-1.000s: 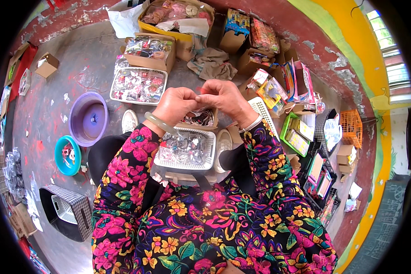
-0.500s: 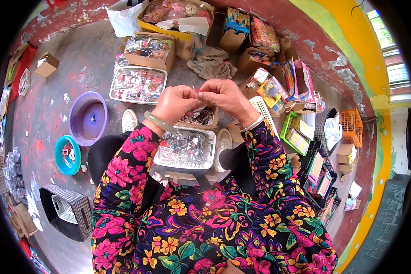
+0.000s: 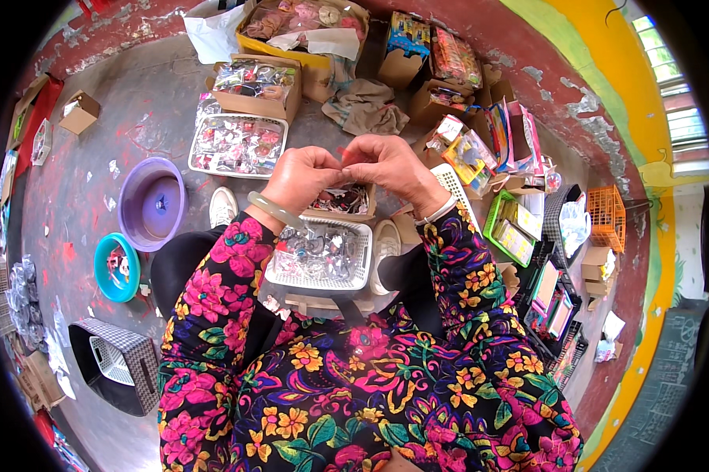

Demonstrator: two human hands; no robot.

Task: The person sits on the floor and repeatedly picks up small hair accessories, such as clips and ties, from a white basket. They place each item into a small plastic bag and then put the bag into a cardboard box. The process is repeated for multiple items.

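Both hands, left hand [image 3: 303, 177] and right hand [image 3: 390, 167], pinched one tiny red piece [image 3: 343, 154] above the white latticed plastic basket [image 3: 321, 253]; bare grey floor [image 3: 134, 126] lay at ten o'clock.

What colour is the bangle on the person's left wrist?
Pale, milky green. The bangle shows best in the head view, just behind the left hand.

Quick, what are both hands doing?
Left hand: pinched shut on a small item, too tiny to identify.
Right hand: pinched shut on the same item.

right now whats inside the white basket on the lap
The white basket holds a heap of small clear-wrapped items, too small to identify. Its far end is covered by the left hand and right hand.
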